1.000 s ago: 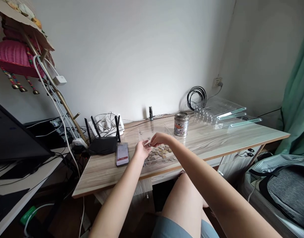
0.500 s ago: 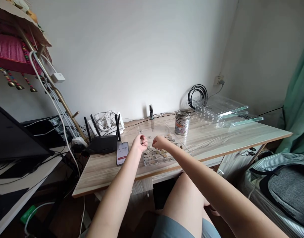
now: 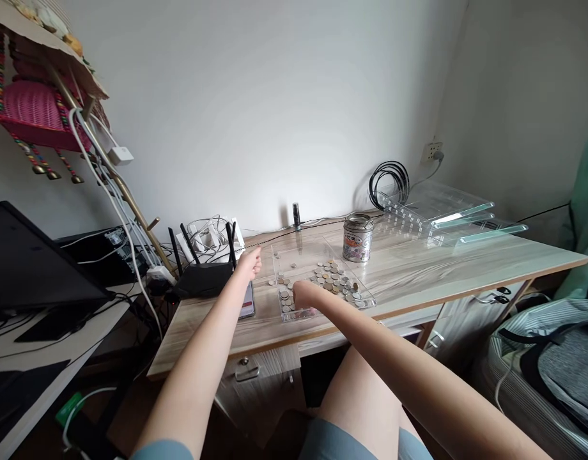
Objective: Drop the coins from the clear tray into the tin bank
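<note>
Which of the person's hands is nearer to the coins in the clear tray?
Right. The right hand is over the near part of the clear tray, close among the coins. The left hand is farther away, outside the tray's left side, near the phone.

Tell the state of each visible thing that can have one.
Left hand: curled, inside hidden
Right hand: bent downward
Coins: loose, scattered
Clear tray: flat, holding coins
Tin: upright
Phone: lying flat
Small bottle: upright
Black cable: coiled
Plug: in socket
Router: antennas raised
Screen: dark
</note>
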Demonstrator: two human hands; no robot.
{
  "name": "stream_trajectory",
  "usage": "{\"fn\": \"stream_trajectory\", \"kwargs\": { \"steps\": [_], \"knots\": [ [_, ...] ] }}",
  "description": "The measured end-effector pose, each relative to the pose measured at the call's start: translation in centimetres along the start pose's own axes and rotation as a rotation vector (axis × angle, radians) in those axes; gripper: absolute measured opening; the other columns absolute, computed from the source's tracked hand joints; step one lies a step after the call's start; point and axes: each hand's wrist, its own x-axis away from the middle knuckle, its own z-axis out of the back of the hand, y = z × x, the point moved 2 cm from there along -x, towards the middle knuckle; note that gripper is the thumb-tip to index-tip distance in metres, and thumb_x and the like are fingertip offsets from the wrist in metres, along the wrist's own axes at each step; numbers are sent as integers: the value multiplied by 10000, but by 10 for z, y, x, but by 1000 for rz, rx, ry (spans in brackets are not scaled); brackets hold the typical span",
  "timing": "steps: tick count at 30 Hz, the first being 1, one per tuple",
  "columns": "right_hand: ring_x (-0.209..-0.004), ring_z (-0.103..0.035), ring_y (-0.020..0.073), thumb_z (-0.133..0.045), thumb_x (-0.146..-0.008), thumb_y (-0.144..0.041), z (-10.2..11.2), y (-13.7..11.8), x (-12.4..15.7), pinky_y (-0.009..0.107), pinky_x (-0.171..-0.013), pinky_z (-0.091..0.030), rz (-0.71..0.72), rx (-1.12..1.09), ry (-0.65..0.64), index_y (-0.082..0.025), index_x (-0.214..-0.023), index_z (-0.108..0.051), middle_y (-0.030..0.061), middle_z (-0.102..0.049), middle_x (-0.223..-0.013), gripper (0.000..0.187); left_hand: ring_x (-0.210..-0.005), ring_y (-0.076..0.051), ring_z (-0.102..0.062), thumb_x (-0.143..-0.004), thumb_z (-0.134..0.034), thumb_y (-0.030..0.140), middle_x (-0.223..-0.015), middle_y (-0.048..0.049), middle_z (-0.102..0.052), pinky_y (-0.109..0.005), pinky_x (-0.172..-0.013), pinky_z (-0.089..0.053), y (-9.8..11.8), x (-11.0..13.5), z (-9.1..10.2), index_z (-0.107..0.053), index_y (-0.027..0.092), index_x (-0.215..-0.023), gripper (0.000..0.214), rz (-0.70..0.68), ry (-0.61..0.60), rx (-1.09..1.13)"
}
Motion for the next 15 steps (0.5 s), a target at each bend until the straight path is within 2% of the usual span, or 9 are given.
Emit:
{"fn": "stream_trajectory", "kwargs": {
  "steps": [3, 5, 7, 10, 15],
  "knots": [
    [-659, -578, 188, -704, -421, -199, 5, -2, 5, 263, -603, -462, -1, 50, 1, -160, -672, -634, 32, -603, -594, 263, -596, -117, -490, -666, -549, 260, -543, 7, -453, -174, -471, -323, -13, 1, 0, -399, 168, -529, 223, -71, -25, -324],
    [-673, -576, 188, -704, -425, -220, 7, -4, 9, 261, -612, -461, -5, 69, 6, -164, -671, -634, 32, -604, -604, 262, -721, -166, -519, -563, -636, 205, -598, -13, -508, -195, -557, -360, -22, 3, -7, -441, 165, -523, 203, -110, -73, -511],
    [-672, -577, 192, -704, -429, -227, 9, -5, 13, 263, -614, -462, -14, 80, 5, -158, -649, -632, 38, -607, -613, 242, -806, -205, -521, -527, -656, 170, -632, -40, -540, -226, -640, -376, -31, 4, -17, -452, 164, -495, 207, -144, -124, -657],
    [-647, -581, 183, -692, -455, -215, 9, -6, 17, 253, -601, -465, -33, 74, -5, -148, -625, -631, 38, -607, -598, 193, -847, -242, -520, -554, -625, 126, -614, -74, -552, -287, -725, -369, -40, 4, -30, -446, 160, -442, 214, -190, -187, -799],
    [-618, -586, 171, -659, -500, -200, 6, -3, 21, 242, -573, -472, -60, 14, -18, -132, -661, -637, 51, -622, -617, 176, -869, -258, -519, -604, -586, 131, -587, -89, -555, -324, -777, -361, -46, 1, -34, -455, 168, -427, 223, -265, -238, -893]
  ]
}}
